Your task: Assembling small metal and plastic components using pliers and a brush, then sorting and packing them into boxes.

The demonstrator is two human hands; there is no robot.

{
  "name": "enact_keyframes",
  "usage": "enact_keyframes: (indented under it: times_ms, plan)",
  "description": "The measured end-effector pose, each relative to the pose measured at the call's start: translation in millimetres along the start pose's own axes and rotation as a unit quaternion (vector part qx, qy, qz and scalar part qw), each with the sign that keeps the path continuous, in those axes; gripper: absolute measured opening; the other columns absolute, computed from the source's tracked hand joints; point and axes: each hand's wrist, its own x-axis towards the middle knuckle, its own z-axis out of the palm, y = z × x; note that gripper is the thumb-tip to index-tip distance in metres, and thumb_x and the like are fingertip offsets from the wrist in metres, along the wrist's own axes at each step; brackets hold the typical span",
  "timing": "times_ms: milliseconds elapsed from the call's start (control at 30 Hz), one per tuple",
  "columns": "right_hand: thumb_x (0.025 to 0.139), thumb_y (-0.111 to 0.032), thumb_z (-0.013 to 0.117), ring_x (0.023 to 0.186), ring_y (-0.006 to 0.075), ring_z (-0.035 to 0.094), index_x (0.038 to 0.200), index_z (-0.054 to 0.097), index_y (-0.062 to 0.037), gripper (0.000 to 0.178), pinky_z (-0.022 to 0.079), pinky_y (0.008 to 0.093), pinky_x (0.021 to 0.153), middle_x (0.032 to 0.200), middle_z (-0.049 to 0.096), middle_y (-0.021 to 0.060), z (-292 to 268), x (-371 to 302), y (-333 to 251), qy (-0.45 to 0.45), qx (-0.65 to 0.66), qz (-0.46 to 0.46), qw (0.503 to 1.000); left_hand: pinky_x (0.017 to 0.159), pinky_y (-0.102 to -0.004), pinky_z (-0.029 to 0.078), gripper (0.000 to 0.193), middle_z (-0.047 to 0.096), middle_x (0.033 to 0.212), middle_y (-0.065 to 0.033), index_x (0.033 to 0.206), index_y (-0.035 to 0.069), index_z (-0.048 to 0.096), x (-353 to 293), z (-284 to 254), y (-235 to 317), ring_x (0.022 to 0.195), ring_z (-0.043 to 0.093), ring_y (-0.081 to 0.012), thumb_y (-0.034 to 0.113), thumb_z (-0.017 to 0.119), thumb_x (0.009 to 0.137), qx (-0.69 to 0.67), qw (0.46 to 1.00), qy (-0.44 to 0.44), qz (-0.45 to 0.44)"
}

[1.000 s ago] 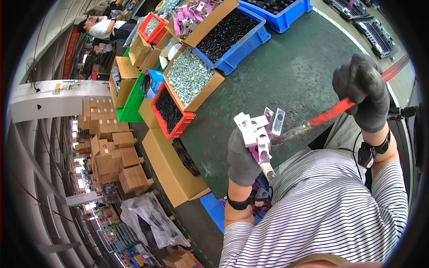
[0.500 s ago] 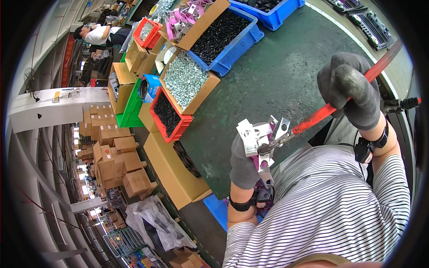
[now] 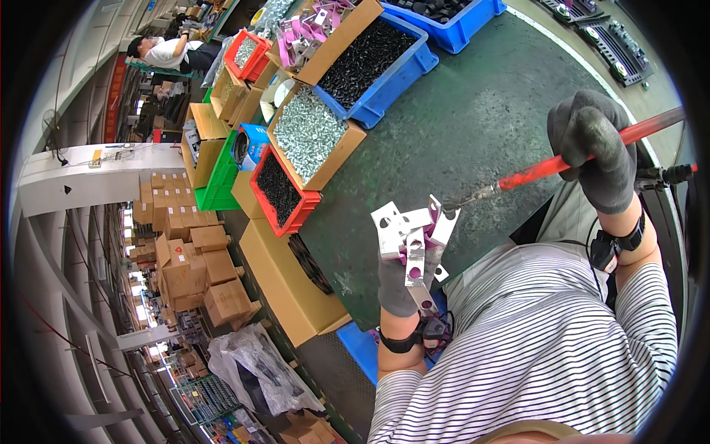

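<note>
My left hand (image 3: 398, 290), in a dark grey glove, is closed around a bunch of silvery metal brackets (image 3: 416, 255) with round holes and pink-purple patches. The brackets hide most of its fingers. My right hand (image 3: 597, 152), also gloved, is wrapped round the long red handle of a brush (image 3: 529, 173). Its metal neck and dark, dirty tip point left, just beside the upper right brackets; whether they touch I cannot tell. Both hands are over the near part of the green worktable (image 3: 444, 133).
Black parts fill a blue bin (image 3: 373, 115). Beside it are a carton of silvery screws (image 3: 356, 140) and a red bin of black screws (image 3: 307, 201). More pink-and-metal brackets (image 3: 314, 29) lie at the back. Black slotted fixtures (image 3: 617, 55) sit at far right. A person (image 3: 166, 53) is in the distance.
The brush has drawn back up and right with my right hand, its tip leaving the middle of the brackets. My left hand has shifted slightly left and turned the brackets.
</note>
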Motion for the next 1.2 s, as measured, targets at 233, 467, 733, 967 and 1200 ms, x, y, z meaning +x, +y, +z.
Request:
enact_keyframes:
  times_ms: [233,467,733,967,1200]
  plan:
    - [0.082,-0.031,0.048,0.041,0.0081,0.042,0.06,0.047,-0.0048,0.034,0.032,0.021,0.039,0.053,0.043,0.0012,-9.3,0.1,-3.7,0.004,0.05,-0.02,0.999,0.067,-0.0251,0.046,0.036,0.061,0.099,-0.0057,0.111,0.003,0.055,1.3,1.3,-1.5,0.082,0.058,-0.0124,0.015,0.068,0.08,0.099,0.994,0.014,0.039]
    - [0.086,-0.032,0.046,0.04,0.0079,0.04,0.063,0.046,-0.005,0.036,0.031,0.0211,0.04,0.051,0.042,0.0009,-16.6,-3.5,-6.3,-0.06,-0.006,-0.031,0.998,0.07,-0.026,0.046,0.044,0.059,0.098,-0.004,0.112,0.003,0.052,3.6,-1.6,-3.5,0.083,0.057,-0.0136,0.02,0.072,0.076,0.172,0.981,-0.046,0.079]
    - [0.088,-0.032,0.046,0.042,0.0057,0.041,0.078,0.055,-0.0028,0.032,0.031,0.0199,0.04,0.055,0.048,0.0013,0.4,0.5,-3.4,0.028,0.049,0.001,0.998,0.084,-0.0347,0.048,0.043,0.049,0.115,-0.013,0.122,0.001,0.04,4.3,-12.6,-17.2,0.102,0.052,-0.0232,0.003,0.059,0.083,-0.122,0.972,-0.198,-0.021]
    - [0.088,-0.031,0.048,0.043,0.0053,0.042,0.07,0.055,-0.0046,0.033,0.031,0.0198,0.039,0.053,0.049,0.0012,13.9,6.7,2.4,-0.04,0.043,0.025,0.998,0.09,-0.0313,0.045,0.043,0.05,0.114,-0.0141,0.123,0.0,0.04,3.7,-23.5,-28.0,0.105,0.052,-0.0226,0.008,0.058,0.084,-0.22,0.956,-0.135,-0.138]
    - [0.086,-0.027,0.051,0.044,0.0072,0.047,0.073,0.057,-0.0028,0.028,0.036,0.0209,0.039,0.058,0.052,0.002,10.9,8.3,4.4,-0.095,0.041,0.022,0.994,0.085,-0.0292,0.045,0.043,0.053,0.111,-0.0097,0.118,-0.001,0.048,5.6,-20.2,-28.6,0.099,0.054,-0.0183,0.011,0.065,0.081,-0.008,0.989,-0.103,-0.102]
